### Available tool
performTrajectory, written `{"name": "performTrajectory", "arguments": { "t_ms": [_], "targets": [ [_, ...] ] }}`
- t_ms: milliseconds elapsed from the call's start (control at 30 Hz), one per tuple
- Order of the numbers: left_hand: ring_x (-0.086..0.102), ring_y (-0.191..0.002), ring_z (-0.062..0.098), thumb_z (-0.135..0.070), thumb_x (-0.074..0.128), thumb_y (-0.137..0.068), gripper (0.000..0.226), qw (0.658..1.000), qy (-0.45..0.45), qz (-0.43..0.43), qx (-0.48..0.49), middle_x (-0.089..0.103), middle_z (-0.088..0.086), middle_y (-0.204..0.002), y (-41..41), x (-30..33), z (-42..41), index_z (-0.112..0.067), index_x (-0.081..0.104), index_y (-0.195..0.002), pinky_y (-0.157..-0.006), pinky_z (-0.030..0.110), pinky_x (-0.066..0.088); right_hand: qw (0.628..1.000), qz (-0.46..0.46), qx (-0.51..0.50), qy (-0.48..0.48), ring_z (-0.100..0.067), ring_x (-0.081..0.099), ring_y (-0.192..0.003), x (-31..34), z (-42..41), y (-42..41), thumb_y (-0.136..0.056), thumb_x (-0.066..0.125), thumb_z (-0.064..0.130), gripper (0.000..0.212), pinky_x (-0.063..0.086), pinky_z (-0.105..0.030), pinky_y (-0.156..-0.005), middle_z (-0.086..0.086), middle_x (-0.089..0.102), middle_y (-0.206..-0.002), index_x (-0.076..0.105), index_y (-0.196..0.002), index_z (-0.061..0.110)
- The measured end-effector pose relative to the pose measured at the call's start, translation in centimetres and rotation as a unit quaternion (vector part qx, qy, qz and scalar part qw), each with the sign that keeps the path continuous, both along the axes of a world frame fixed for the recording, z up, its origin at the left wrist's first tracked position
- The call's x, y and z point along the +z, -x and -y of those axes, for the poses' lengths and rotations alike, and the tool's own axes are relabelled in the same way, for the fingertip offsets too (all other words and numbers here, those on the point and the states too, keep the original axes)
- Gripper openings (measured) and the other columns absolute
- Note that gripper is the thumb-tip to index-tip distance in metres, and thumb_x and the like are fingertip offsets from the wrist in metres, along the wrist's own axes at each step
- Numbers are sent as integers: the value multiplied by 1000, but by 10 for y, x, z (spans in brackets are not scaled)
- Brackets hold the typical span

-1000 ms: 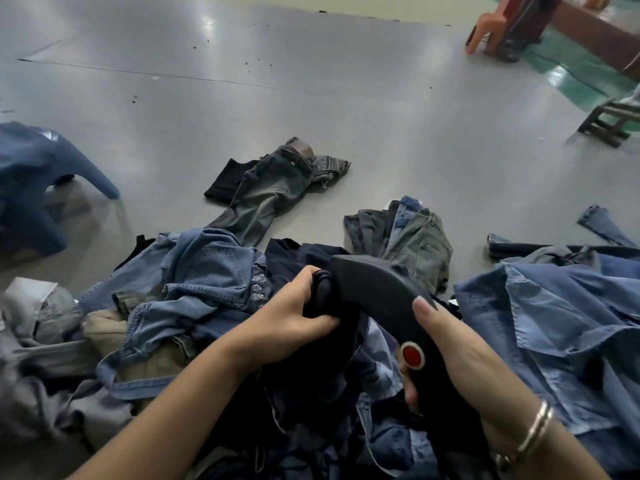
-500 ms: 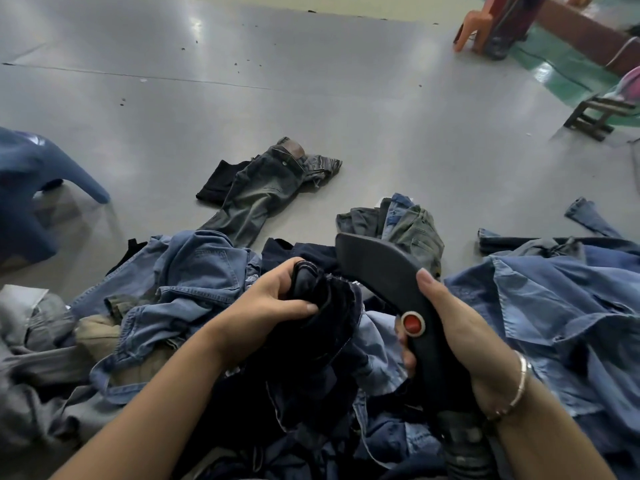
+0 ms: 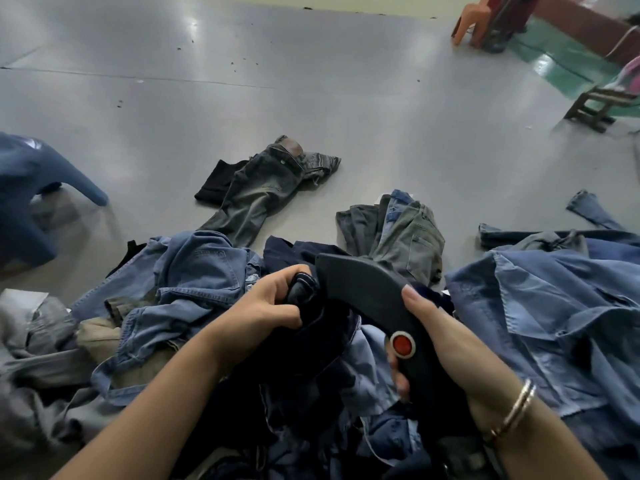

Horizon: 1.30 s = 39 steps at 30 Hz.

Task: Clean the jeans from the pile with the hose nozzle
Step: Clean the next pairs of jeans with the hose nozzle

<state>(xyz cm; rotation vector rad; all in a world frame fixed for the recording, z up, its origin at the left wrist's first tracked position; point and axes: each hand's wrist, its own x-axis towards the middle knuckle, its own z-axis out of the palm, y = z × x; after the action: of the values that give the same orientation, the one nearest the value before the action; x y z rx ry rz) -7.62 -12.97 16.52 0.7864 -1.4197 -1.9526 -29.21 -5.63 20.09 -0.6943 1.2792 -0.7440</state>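
Both hands grasp: left grip point(image 3: 263, 303) dark jeans point(image 3: 311, 341), right grip point(image 3: 436, 344) nozzle point(image 3: 363, 289), over grey floor point(image 3: 311, 98).

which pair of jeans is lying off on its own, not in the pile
The grey faded jeans with the brown waistband patch, spread on the bare floor beyond the pile, partly over a black garment.

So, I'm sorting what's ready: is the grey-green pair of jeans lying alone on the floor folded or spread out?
Spread out, loosely: the grey-green pair of jeans lies flat on the grey floor, waistband away from the pile, one leg stretched straight.
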Motion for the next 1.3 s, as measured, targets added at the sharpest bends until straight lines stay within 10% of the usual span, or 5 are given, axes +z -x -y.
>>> {"name": "performTrajectory", "arguments": {
  "t_ms": [533, 733, 967, 1067, 1300],
  "targets": [
    [44, -56, 12, 5, 47, -61, 15, 988, 74, 135, 28, 46, 7, -65, -33, -19, 26, -1, 43, -74, -49, 25, 36, 988, -28, -143, 57, -23, 53, -39, -10, 10, 19, -66, 62, 66, 63, 47, -25, -41, -14, 56, -53, 60, -70, 3],
    [50, -118, 27, -18, 47, -85, 28, 622, 202, 754, -57, 49, 6, -123, -44, -97, 32, -15, 45, -113, -91, 40, 40, 988, -48, -139, 44, -23, 53, -43, -35, 9, 7, -79, 60, 57, 58, 48, -30, -43, -10, 57, -59, 56, -111, 8],
    [60, -107, 29, -55, 35, -88, 48, 654, 258, 710, -41, 64, 6, -116, 12, -127, 28, -21, 60, -110, -84, 36, 45, 993, -37, -98, 60, -19, 56, -49, -47, 13, -14, -86, 57, 55, 37, 49, -31, -51, -4, 59, -64, 61, -101, 21],
    [58, -112, 27, -95, 28, -61, 102, 577, 150, 777, -203, 62, 4, -121, 39, -134, 27, -18, 60, -121, -85, 38, 44, 992, -48, -103, 63, -18, 56, -48, -49, 15, -19, -89, 56, 52, 35, 49, -29, -48, -4, 58, -63, 60, -100, 19],
    [60, -114, 23, -35, 51, -94, 33, 532, 319, 752, -223, 62, 1, -125, 41, -134, 24, -26, 58, -124, -87, 32, 44, 984, -28, -154, 80, -22, 51, -42, -44, 21, -14, -92, 54, 48, 28, 50, -31, -44, -9, 54, -61, 56, -95, 20]
  ]
}}
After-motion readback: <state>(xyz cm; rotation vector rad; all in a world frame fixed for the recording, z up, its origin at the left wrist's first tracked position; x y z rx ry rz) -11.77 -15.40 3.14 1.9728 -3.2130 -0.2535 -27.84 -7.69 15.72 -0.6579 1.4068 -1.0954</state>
